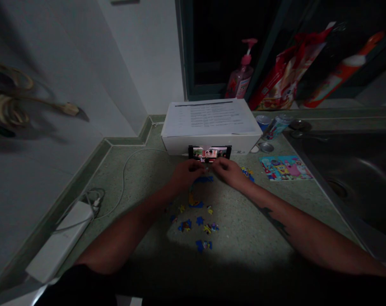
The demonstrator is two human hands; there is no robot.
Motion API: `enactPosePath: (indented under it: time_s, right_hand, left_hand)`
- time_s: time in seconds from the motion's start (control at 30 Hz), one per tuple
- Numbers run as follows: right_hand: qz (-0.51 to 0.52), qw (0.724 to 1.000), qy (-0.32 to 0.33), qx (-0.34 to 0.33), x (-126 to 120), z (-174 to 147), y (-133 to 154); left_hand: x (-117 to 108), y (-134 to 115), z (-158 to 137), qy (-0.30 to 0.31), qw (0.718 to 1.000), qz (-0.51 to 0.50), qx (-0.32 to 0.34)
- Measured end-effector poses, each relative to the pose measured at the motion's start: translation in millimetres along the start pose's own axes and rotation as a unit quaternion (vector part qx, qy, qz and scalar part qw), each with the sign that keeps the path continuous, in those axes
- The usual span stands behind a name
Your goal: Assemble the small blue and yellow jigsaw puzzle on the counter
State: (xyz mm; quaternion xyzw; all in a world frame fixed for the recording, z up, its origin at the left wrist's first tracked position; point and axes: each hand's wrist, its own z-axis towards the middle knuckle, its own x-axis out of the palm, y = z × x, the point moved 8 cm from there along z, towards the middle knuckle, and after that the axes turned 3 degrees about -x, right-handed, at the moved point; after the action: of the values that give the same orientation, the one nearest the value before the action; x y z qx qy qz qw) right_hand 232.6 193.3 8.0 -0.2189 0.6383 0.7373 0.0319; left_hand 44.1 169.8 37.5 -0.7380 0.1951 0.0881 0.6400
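My left hand and my right hand are close together over the counter, in front of a lit phone. The fingers of each are bent into a pinch. Something small and pale shows between the fingertips, too dim and small to name. Just below them lies a blue joined strip of jigsaw pieces. Nearer me is a blue and yellow piece group, with several loose jigsaw pieces scattered around. More jigsaw pieces lie beside my right wrist, partly hidden by it.
A white box with a printed sheet backs the phone. Right of it are drink cans, a colourful cartoon picture card and a sink. A power strip with a cable lies left. A pump bottle stands behind.
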Motion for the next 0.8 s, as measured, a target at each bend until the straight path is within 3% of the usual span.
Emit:
enactPosePath:
  time_s: [0.43,0.8]
  right_hand:
    - [-0.009,0.999,-0.050,0.004,-11.7,3.9,-1.0]
    - [-0.021,0.999,-0.042,0.001,-10.5,7.3,-4.9]
  left_hand:
    - [1.8,-2.0,-1.6,0.010,1.000,-0.001,-0.010]
    - [1.8,-4.2,-2.5,0.011,1.000,0.020,-0.003]
